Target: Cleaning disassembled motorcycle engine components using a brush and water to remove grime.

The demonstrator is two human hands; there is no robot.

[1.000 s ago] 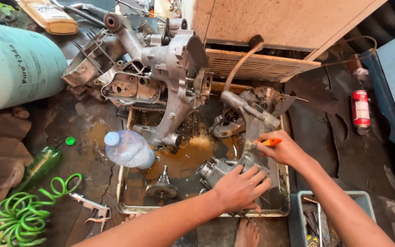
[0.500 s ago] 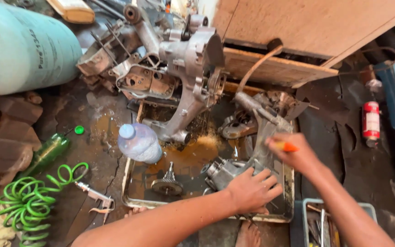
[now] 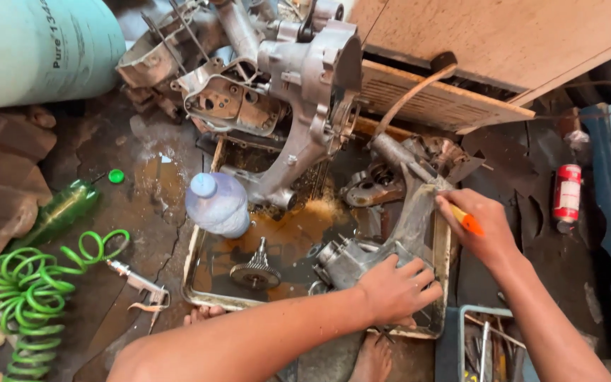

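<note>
**Down in the wash tray, an engine casing gets a scrub**

Here, a person crouches over a shallow metal tray (image 3: 199,244) set on an oil-stained floor, both bare hands on a grimy aluminium engine casing (image 3: 397,233) that lies along the tray's right edge. The left hand (image 3: 394,286) is spread flat over the casing's lower end near the tray's front right corner, fingers wrapped partly round it, apparently to pin the part so it does not slide in the brownish liquid pooled beneath. The right hand (image 3: 479,223) is closed round an orange-handled tool (image 3: 467,221), probably a brush, its working end pressed to the casing's upper arm; the tip itself is hidden by the fingers.

A toothed gear on a short shaft (image 3: 254,269) stands in the liquid toward the tray's front left corner. A clear plastic bottle with a pale blue cap (image 3: 217,205) leans over the tray's left edge, within easy reach. A larger crankcase (image 3: 305,92) is propped against the far edge, above the fluid. Off the tray lie a coiled green air hose (image 3: 30,290), a green bottle (image 3: 61,212) and a red spray can (image 3: 567,192). Bare toes (image 3: 203,315) show at the near edge.
</note>
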